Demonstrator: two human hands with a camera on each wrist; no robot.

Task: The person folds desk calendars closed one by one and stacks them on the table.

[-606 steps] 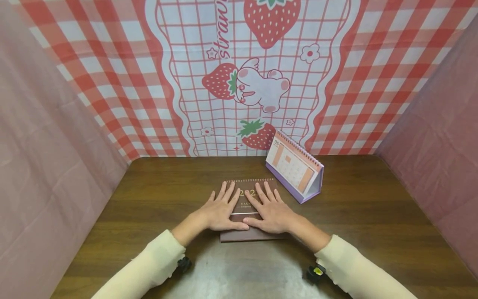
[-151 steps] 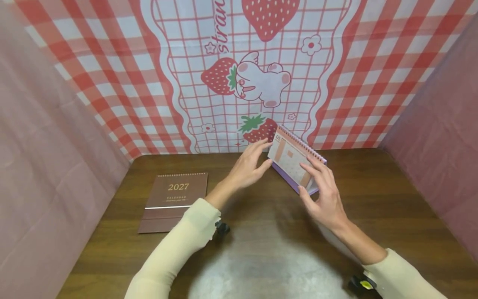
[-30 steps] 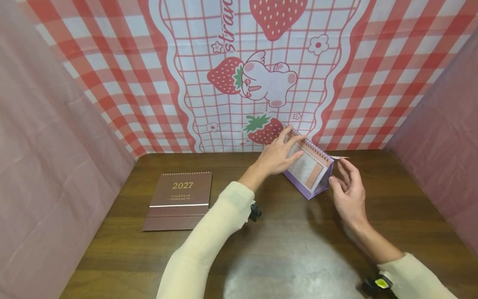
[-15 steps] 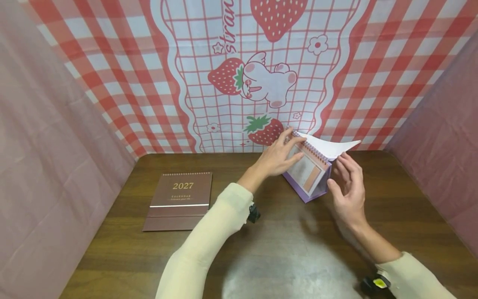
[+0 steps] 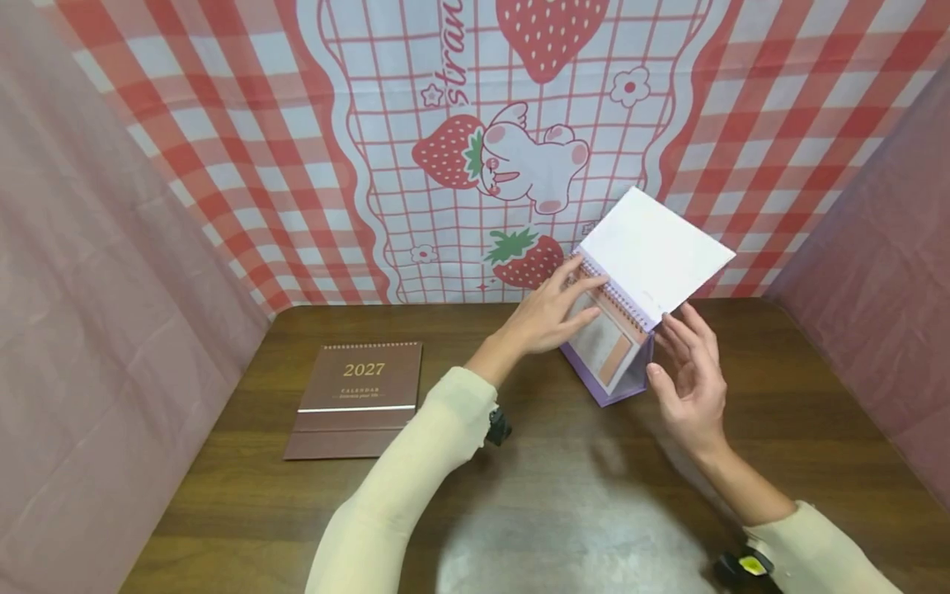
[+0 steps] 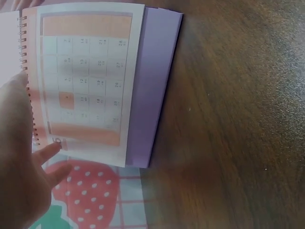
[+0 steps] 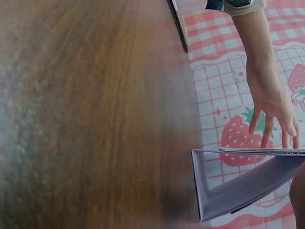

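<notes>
1. The purple desk calendar (image 5: 603, 351) stands like a tent on the brown wooden table (image 5: 534, 520), toward the back and right of the middle, set at a slant.
2. A white sheet (image 5: 656, 252) rises from its coil (image 5: 627, 308), tilted up and back against the view of the cloth wall; below the coil, a page with orange bands and a date grid faces the person.
3. The left hand (image 5: 547, 320) lies over the calendar's upper left part, fingers spread and fairly straight, fingertips at the coil.
4. The right hand (image 5: 693, 392) is at the calendar's right end, fingers loosely bent, thumb well away from them; the fingertips are by the sheet's lower corner, and I cannot tell whether they touch it.
5. A brown calendar (image 5: 352, 417) marked 2027 in gold lies flat on the left side of the table, apart from the purple one, its lower right corner hidden by the pale left sleeve (image 5: 416, 470).
6. The cloth wall (image 5: 416, 210) behind is red and white, with strawberries; pink curtains (image 5: 104, 313) hang on both sides.
</notes>
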